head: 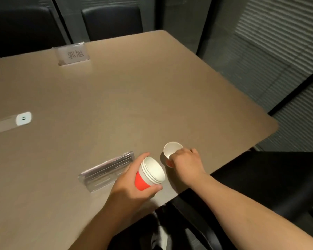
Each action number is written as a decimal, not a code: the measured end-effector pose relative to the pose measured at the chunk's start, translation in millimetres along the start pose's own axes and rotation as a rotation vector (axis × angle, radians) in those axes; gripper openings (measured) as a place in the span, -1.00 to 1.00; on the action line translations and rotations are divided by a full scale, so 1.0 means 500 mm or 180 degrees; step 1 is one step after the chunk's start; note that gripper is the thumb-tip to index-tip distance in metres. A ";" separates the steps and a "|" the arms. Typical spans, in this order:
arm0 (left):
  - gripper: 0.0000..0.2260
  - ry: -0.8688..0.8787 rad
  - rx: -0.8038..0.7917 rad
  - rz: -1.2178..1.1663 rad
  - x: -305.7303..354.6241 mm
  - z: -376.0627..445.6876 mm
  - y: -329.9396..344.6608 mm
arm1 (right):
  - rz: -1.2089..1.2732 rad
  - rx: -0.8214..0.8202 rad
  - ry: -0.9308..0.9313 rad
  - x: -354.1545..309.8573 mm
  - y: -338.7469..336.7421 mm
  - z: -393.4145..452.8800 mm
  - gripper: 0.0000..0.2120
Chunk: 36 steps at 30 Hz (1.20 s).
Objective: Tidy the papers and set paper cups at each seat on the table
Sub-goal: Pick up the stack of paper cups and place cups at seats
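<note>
My left hand [132, 183] grips a nested stack of red-and-white paper cups [149, 175], tilted with the mouths facing up and right, just above the brown table [116, 98]. My right hand [185, 160] holds a single paper cup [171, 148] by its side, near the table's near right edge; the cup stands about upright with its white inside showing and a bit of red at its base. No papers are in view.
A clear acrylic name stand [107, 171] lies left of my left hand. Another name stand with a printed card [73, 55] stands at the far side. A white socket block [23, 118] sits at left. Black chairs [271, 179] stand by the near edge and behind the far edge.
</note>
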<state>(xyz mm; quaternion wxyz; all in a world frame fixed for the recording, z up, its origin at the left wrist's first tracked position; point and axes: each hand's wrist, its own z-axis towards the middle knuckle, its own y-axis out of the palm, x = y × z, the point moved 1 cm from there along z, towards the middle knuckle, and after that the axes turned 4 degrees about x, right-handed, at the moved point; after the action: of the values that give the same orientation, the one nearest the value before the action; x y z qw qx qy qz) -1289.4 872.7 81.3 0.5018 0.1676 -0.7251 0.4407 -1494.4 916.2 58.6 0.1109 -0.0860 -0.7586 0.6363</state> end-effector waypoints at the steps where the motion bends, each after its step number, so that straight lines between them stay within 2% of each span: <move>1: -0.24 -0.0030 0.0045 0.0107 0.002 0.010 0.004 | 0.0067 -0.0109 -0.0075 0.005 0.011 0.008 -0.84; 4: -0.20 -0.0033 0.0123 0.0343 0.015 0.036 0.022 | 0.0395 -0.0186 -0.0219 0.030 0.019 0.020 -0.76; 7: -0.22 -0.0116 0.0021 0.0160 0.046 0.066 0.053 | 0.1148 0.0143 -0.0248 0.078 -0.017 0.009 -0.67; 10: -0.22 -0.0057 -0.0088 -0.0013 0.110 0.093 0.118 | 0.2285 0.0778 -0.0159 0.153 -0.092 -0.034 -0.76; 12: -0.23 0.0103 -0.0107 0.0092 0.163 0.104 0.171 | 0.2844 0.0928 -0.0176 0.204 -0.142 -0.081 -0.81; 16: -0.35 0.0457 -0.0323 0.0112 0.298 0.139 0.324 | 0.2727 0.0520 -0.0520 0.353 -0.192 -0.176 -0.86; 18: -0.43 0.0549 -0.0382 0.0120 0.356 0.155 0.402 | 0.2643 0.0675 -0.0301 0.449 -0.184 -0.207 -0.79; 23: -0.31 0.1055 -0.0460 0.0190 0.514 0.190 0.647 | 0.2723 0.0955 0.0275 0.744 -0.180 -0.317 -0.76; 26: -0.26 0.1244 -0.0587 0.0117 0.581 0.218 0.735 | 0.2930 0.1118 0.0465 0.861 -0.188 -0.348 -0.80; 31: -0.32 0.1308 -0.0850 0.0135 0.684 0.286 0.884 | 0.3323 0.1272 0.0739 1.082 -0.183 -0.370 -0.89; 36: -0.42 0.1227 -0.0851 -0.0014 0.739 0.424 0.989 | 0.3766 0.1366 0.0935 1.259 -0.166 -0.307 -0.89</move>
<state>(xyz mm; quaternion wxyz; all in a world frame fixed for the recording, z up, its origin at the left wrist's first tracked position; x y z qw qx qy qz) -1913.9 1049.9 149.0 0.6497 0.0139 -0.6674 0.3636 -2055.7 1217.7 202.9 -0.1412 -0.5517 -0.4158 0.7091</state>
